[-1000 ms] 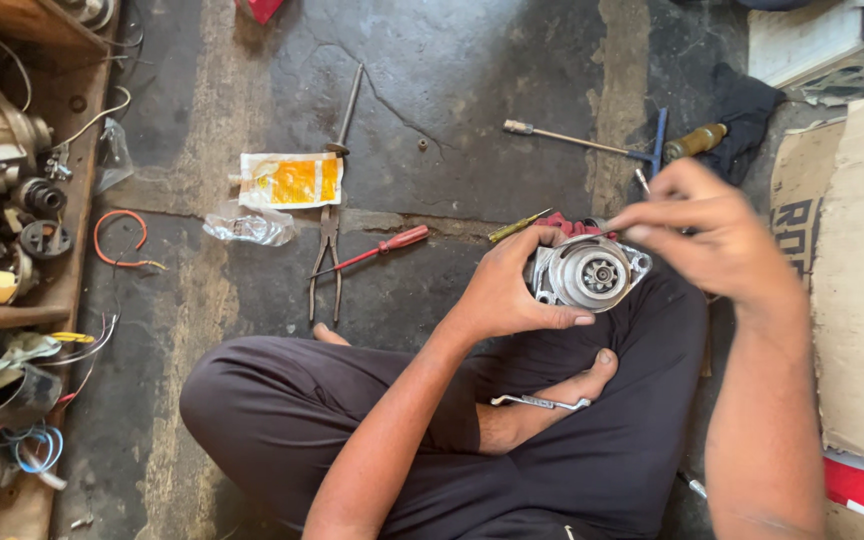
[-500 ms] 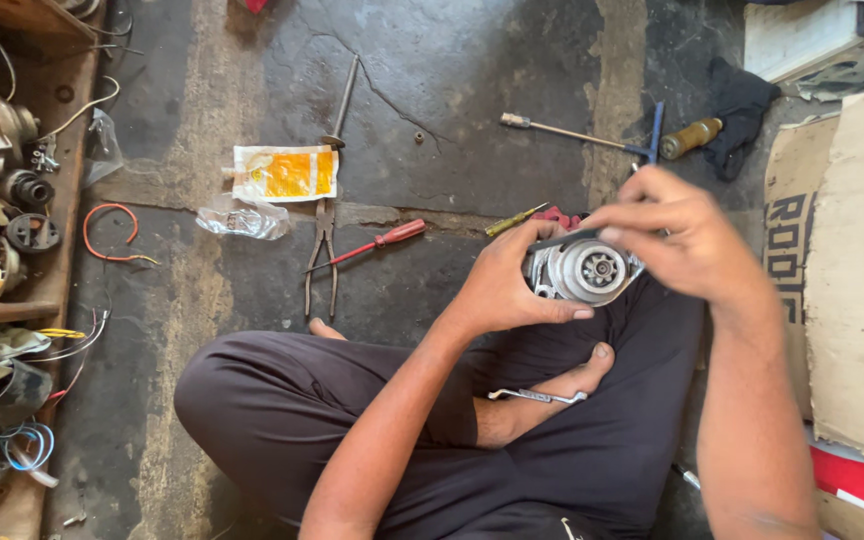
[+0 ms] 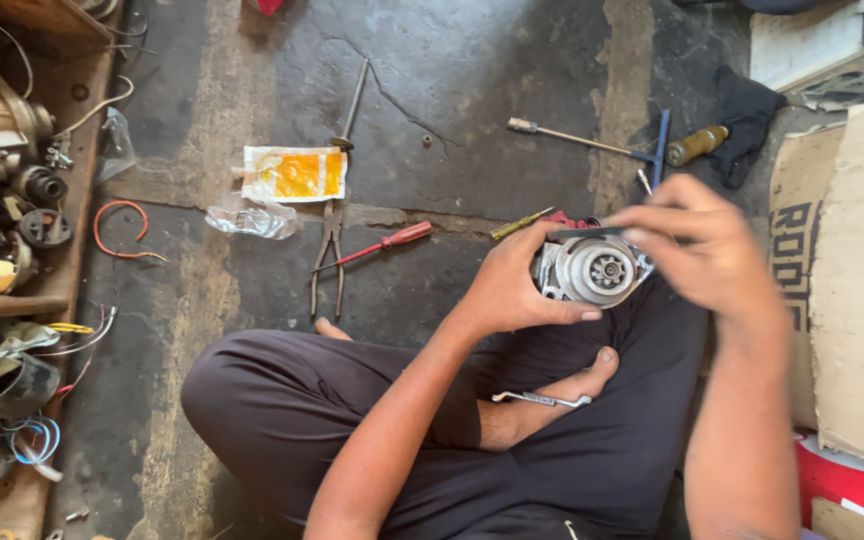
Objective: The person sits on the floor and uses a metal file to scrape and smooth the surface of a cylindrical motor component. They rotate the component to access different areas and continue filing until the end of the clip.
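Note:
I sit cross-legged on a dark concrete floor. My left hand point(image 3: 512, 285) grips a round grey metal starter motor housing point(image 3: 592, 270) from its left side, holding it above my lap. My right hand point(image 3: 702, 250) reaches over the housing's top right edge, fingers pinched on a thin dark part at its rim; the hand is motion-blurred. A small gear shows at the housing's centre. A small silver spanner point(image 3: 542, 400) lies on my leg by my foot.
On the floor lie a red-handled screwdriver point(image 3: 377, 245), pliers point(image 3: 330, 260), a long T-handle wrench point(image 3: 592, 145), a yellow packet point(image 3: 292, 172) and a clear plastic bag point(image 3: 250, 217). Motor parts and wires point(image 3: 2, 180) crowd the left. Cardboard point(image 3: 847, 270) lies to the right.
My right hand has shifted slightly across the housing's top edge. The view has drifted a little; the housing stays in my left hand.

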